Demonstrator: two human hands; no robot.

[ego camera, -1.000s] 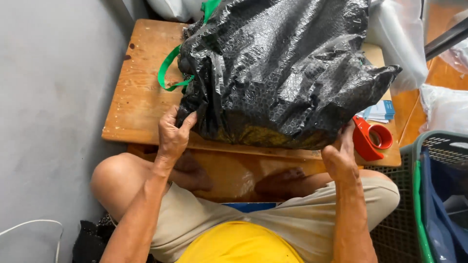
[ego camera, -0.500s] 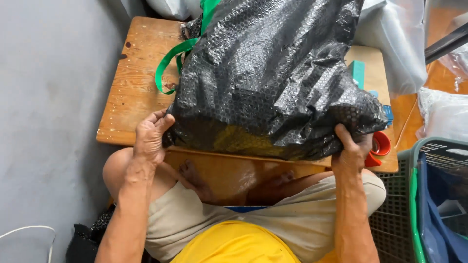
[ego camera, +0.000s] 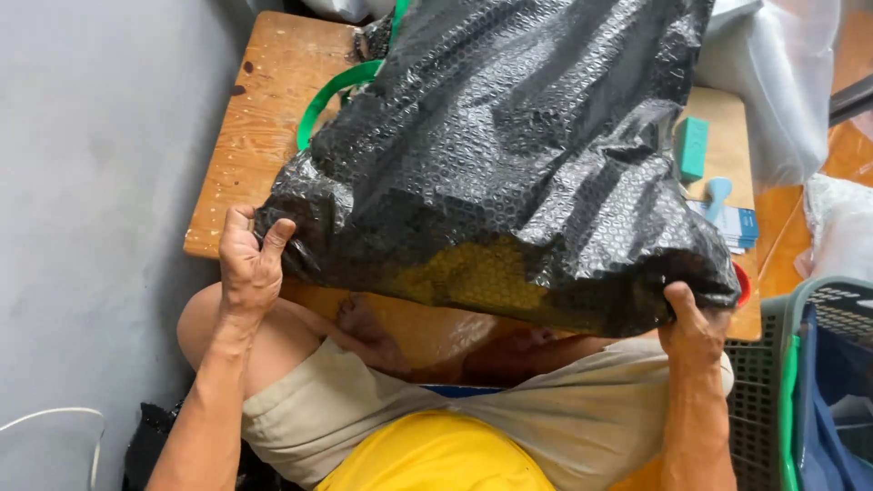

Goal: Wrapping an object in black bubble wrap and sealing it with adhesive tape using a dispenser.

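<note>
Your left hand (ego camera: 247, 264) and right hand (ego camera: 696, 327) clamp the black bubble-wrap bundle's (ego camera: 509, 173) near corners; its length runs away over the wooden table (ego camera: 255, 145)

A yellow top is worn, seen at the lower middle of the view as a smooth rounded mass of plain fabric without print. Beige shorts are worn below it, loose and creased, the hems ending above the knees. Both forearms are left bare, no sleeves, watch or bracelet being seen on them. The left hand (ego camera: 247, 264) and the right hand (ego camera: 693, 332) are ungloved, and no rings can be made out. The feet are bare.
</note>
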